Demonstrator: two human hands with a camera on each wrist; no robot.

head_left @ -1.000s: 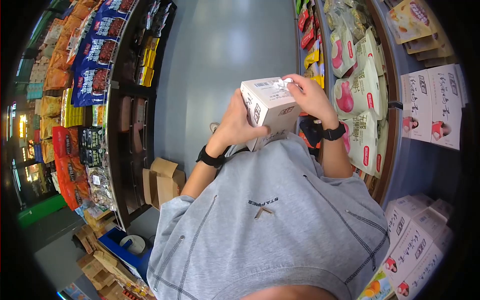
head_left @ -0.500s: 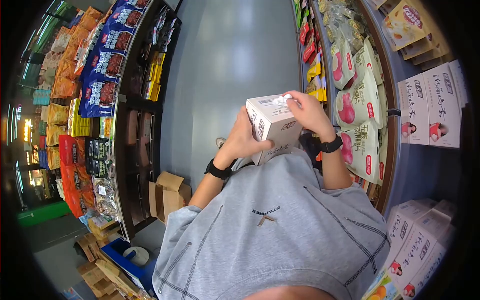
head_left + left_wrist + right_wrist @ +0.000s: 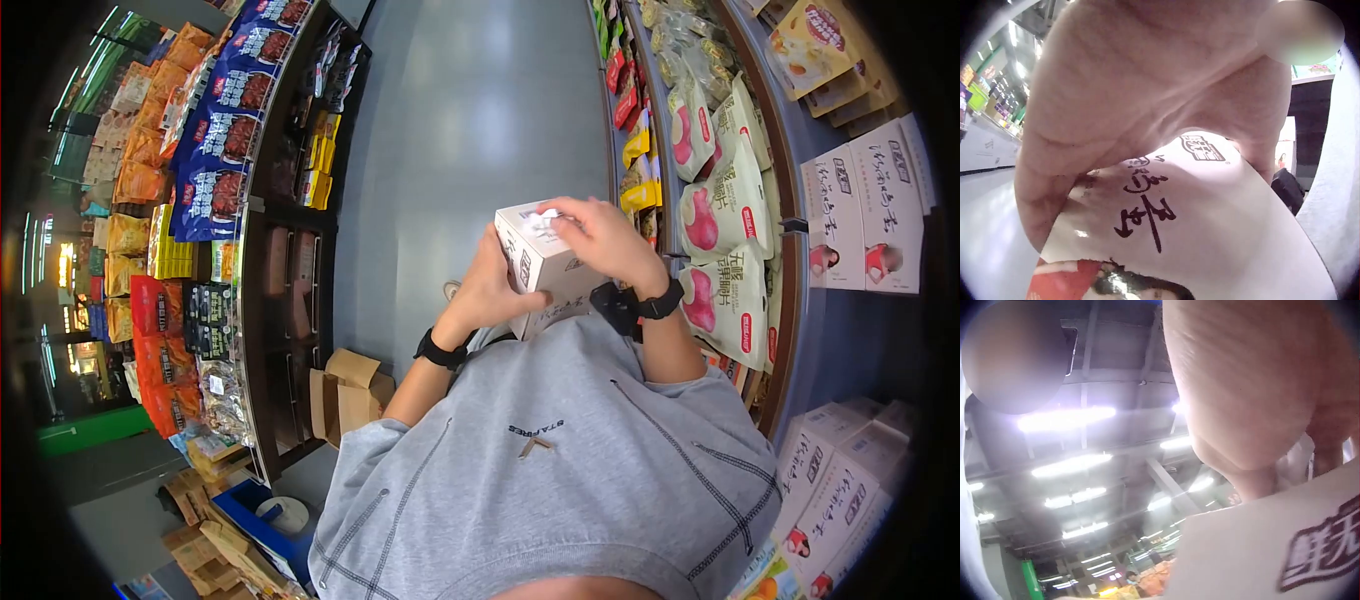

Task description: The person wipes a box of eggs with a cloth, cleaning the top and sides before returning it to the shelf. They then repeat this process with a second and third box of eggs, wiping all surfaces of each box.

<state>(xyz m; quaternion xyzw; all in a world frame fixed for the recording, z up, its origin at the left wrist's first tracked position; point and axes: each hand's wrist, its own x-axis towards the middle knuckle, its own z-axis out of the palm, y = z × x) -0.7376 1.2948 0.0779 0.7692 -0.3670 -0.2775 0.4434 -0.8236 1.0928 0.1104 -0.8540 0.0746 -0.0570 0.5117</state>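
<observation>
A white carton with dark brush lettering stands tilted in front of the person's chest. The left hand grips its left side, thumb across the face toward the body. In the left wrist view this hand arches over the lettered face, where part of a red picture shows. The right hand pinches a crumpled white tissue against the carton's top. In the right wrist view the tissue shows white beneath the hand, right at the carton's edge.
Shelves with blue snack bags line the left, and white snack bags the right. More white cartons stand at the far right. An open cardboard box lies on the floor at left. Grey aisle floor stretches ahead.
The right hand has slid the tissue leftward over the carton's top. The left hand keeps its grip on the carton, and the whole view has shifted slightly.
</observation>
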